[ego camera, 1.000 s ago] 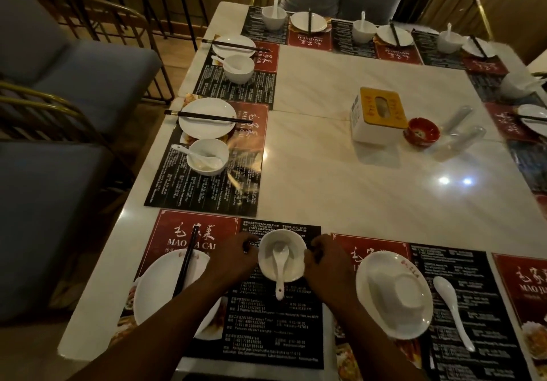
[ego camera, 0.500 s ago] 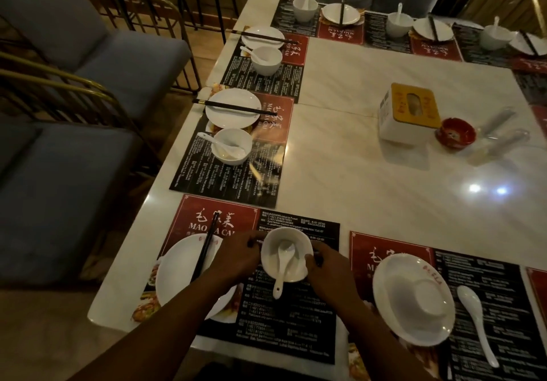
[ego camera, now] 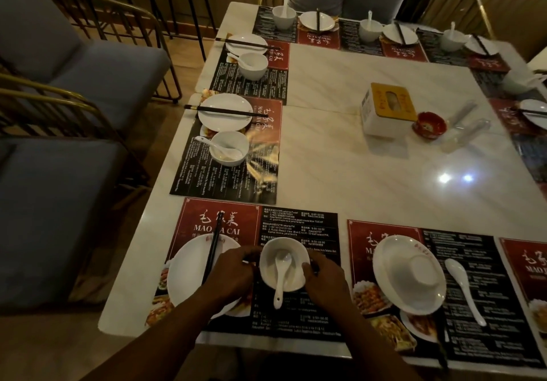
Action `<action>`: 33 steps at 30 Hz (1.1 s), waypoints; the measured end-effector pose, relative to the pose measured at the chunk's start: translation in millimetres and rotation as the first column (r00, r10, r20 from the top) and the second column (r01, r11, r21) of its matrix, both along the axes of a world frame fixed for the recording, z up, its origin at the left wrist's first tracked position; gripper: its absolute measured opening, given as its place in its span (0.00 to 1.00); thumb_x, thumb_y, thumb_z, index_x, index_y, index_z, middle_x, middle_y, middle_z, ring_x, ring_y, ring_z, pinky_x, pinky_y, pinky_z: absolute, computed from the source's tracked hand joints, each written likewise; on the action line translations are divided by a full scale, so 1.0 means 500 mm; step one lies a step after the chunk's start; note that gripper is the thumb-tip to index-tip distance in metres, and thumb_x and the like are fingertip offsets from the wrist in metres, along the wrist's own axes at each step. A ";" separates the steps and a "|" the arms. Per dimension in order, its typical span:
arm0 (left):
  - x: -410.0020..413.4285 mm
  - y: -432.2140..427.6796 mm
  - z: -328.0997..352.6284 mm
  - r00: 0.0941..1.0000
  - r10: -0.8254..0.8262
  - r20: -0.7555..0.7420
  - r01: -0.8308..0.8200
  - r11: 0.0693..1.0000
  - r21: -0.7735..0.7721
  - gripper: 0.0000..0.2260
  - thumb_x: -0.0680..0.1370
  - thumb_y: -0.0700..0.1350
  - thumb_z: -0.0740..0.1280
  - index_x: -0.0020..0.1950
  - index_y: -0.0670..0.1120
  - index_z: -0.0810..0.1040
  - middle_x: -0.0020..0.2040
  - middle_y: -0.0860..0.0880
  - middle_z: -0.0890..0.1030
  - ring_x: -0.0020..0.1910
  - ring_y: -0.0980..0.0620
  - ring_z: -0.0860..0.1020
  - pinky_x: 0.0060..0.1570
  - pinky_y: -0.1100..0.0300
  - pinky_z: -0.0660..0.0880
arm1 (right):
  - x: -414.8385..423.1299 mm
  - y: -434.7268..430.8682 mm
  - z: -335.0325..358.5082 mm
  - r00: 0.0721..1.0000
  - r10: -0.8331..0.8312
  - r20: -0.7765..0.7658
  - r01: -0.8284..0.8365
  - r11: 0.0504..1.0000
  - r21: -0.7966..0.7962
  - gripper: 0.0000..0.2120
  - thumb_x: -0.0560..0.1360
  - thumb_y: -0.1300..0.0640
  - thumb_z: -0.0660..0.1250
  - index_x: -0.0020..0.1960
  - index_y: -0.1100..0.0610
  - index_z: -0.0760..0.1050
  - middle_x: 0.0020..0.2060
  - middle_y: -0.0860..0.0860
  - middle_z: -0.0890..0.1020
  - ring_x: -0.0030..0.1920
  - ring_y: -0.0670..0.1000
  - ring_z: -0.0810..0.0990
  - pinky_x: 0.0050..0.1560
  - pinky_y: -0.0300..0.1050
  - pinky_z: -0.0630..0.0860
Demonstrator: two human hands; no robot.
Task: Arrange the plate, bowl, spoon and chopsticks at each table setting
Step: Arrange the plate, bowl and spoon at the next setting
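Grip status: left grip and right grip cup opposite sides of the bowl, fingers curled against its wall. In this dim light it is uncertain whether they lift it or merely steady it on the placemat. The two-sided hold is judged deliberate: it keeps the bowl level, so the spoon inside, handle pointing back between the grips, stays put. Just left of the left grip lies the plate, chopsticks across it. The same layout shows at the far setting ahead of the left grip on the bench. Right of the right grip, a second plate carries an upturned bowl, with a loose spoon beside it: judged not yet arranged.
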State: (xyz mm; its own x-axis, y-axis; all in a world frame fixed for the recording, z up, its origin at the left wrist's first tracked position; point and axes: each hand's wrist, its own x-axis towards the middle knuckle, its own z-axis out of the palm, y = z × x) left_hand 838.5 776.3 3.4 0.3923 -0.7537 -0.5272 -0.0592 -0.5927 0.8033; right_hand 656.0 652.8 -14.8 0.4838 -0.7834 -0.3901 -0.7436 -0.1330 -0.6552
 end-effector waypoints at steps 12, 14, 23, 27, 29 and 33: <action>0.004 0.005 0.009 0.993 -0.010 -0.117 0.007 1.000 -0.020 0.20 0.63 0.45 0.66 0.47 0.69 0.81 0.49 0.65 0.83 0.47 0.67 0.81 0.38 0.69 0.78 | 0.001 0.077 0.042 0.975 -0.191 -0.113 0.211 0.956 0.205 0.28 0.73 0.45 0.70 0.65 0.50 0.59 0.45 0.44 0.76 0.44 0.46 0.80 0.39 0.43 0.77; 0.005 0.004 0.006 0.996 -0.029 -0.090 0.025 0.999 -0.037 0.20 0.60 0.51 0.68 0.48 0.71 0.81 0.49 0.65 0.84 0.47 0.66 0.81 0.38 0.68 0.79 | -0.002 0.109 0.047 0.970 -0.243 -0.032 0.239 0.908 0.343 0.35 0.71 0.49 0.73 0.70 0.48 0.56 0.51 0.48 0.80 0.49 0.49 0.82 0.48 0.49 0.81; 0.033 0.008 -0.031 0.989 -0.065 0.136 0.067 0.998 -0.010 0.19 0.76 0.39 0.68 0.63 0.57 0.79 0.56 0.58 0.83 0.54 0.59 0.80 0.56 0.54 0.80 | -0.011 0.142 0.063 0.947 -0.311 0.077 0.252 0.871 0.422 0.43 0.75 0.61 0.72 0.79 0.51 0.49 0.40 0.51 0.86 0.44 0.47 0.85 0.45 0.45 0.80; 0.033 0.007 -0.035 0.989 -0.056 0.135 0.058 0.998 -0.012 0.18 0.77 0.39 0.68 0.63 0.57 0.79 0.55 0.59 0.82 0.53 0.59 0.81 0.55 0.55 0.80 | -0.020 0.137 0.065 0.955 -0.280 0.094 0.225 0.897 0.379 0.39 0.74 0.62 0.72 0.77 0.50 0.54 0.38 0.54 0.86 0.42 0.50 0.85 0.52 0.54 0.82; 0.028 0.009 -0.034 0.994 -0.060 0.096 0.063 0.998 -0.025 0.16 0.77 0.43 0.70 0.61 0.60 0.79 0.53 0.62 0.82 0.50 0.62 0.81 0.50 0.59 0.80 | -0.022 0.136 0.063 0.956 -0.274 0.101 0.219 0.901 0.375 0.38 0.74 0.62 0.73 0.76 0.50 0.55 0.38 0.56 0.86 0.42 0.52 0.85 0.51 0.54 0.82; 0.017 0.010 -0.026 0.998 -0.053 0.046 0.054 0.998 -0.028 0.17 0.67 0.57 0.70 0.57 0.64 0.79 0.53 0.64 0.82 0.50 0.62 0.82 0.50 0.61 0.79 | -0.025 0.133 0.056 0.960 -0.261 0.105 0.205 0.905 0.374 0.39 0.74 0.62 0.73 0.77 0.51 0.54 0.36 0.53 0.86 0.40 0.49 0.85 0.47 0.50 0.83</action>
